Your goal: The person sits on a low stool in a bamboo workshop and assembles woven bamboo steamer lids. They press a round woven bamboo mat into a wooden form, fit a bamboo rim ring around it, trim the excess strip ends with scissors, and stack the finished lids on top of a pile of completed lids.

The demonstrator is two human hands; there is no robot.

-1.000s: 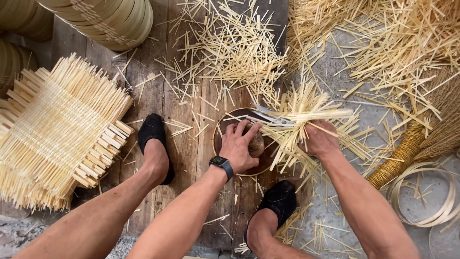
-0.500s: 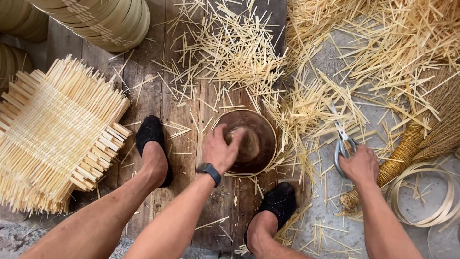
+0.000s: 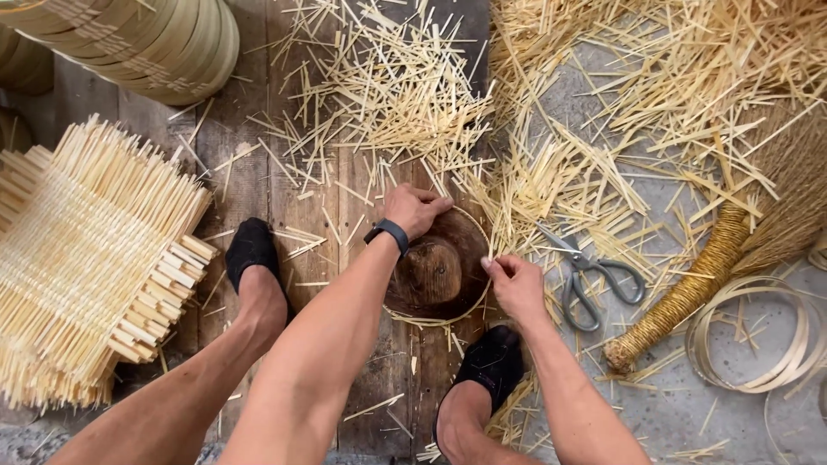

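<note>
Round wooden block sits on the plank floor between the two feet, near its right edge. Thin bamboo strip curves along the block's rim. Left hand rests on the far rim, fingers curled narrow, apparently pressing the strip in place. Right hand at the right rim, fingertips pinched on the strip. Scissors lie just right, within reach. Woven bamboo mat lies at the left edge.

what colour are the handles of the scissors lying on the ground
Grey, matching the metal blades. The scissors show in the head view.
</note>
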